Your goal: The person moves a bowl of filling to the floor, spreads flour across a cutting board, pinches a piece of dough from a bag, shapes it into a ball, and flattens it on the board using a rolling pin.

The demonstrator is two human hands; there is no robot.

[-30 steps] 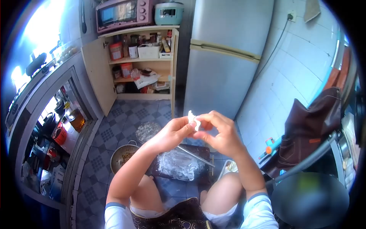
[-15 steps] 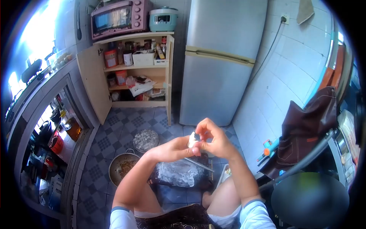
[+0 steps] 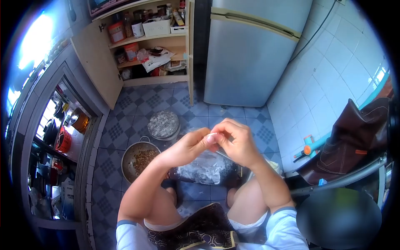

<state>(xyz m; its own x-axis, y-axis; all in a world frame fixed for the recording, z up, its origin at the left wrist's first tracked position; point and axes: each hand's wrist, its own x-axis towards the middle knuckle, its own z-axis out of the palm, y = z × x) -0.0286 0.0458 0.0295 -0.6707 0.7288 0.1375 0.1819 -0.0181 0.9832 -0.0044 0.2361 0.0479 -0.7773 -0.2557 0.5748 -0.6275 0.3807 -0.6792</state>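
White dough (image 3: 213, 133), mostly hidden, sits right between the fingertips. Both hands pinch it: the left hand (image 3: 192, 144) from about eight o'clock, the right hand (image 3: 236, 143) from about four. From the hands, a dark floury board (image 3: 230, 171) lies near seven o'clock, and a pan (image 3: 128, 164) at eight.

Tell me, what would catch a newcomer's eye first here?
Probably the left hand and right hand, meeting mid-picture with a small white piece between them. Below is a white-dusted dark board, with a pan of brown crumbly food to its left. At the back, an open cupboard stands left of a tall fridge.
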